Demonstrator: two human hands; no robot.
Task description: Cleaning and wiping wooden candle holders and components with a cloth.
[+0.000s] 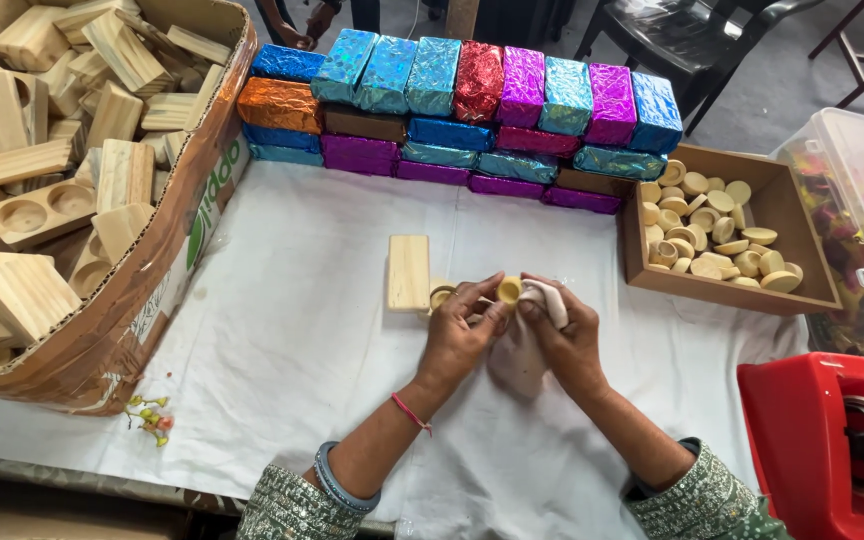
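Two hands meet over the middle of the white-covered desk (282,330), sharing one small round wooden cup (509,290). The left hand (457,335) pinches it by the rim between thumb and fingertips; the right hand (567,335) presses a pale cloth (550,300) against it, fingers curled tight around the fabric. The cup looks light, stiff and smooth, so I judge a rim pinch the surest grip; the cloth is soft and bunches easily. Both wrists angle inward, forearms resting low. A wooden block (408,272) lies just beside the left hand, a tray of similar cups (717,240) sits to the right, and foil-wrapped bricks (472,110) are stacked behind.
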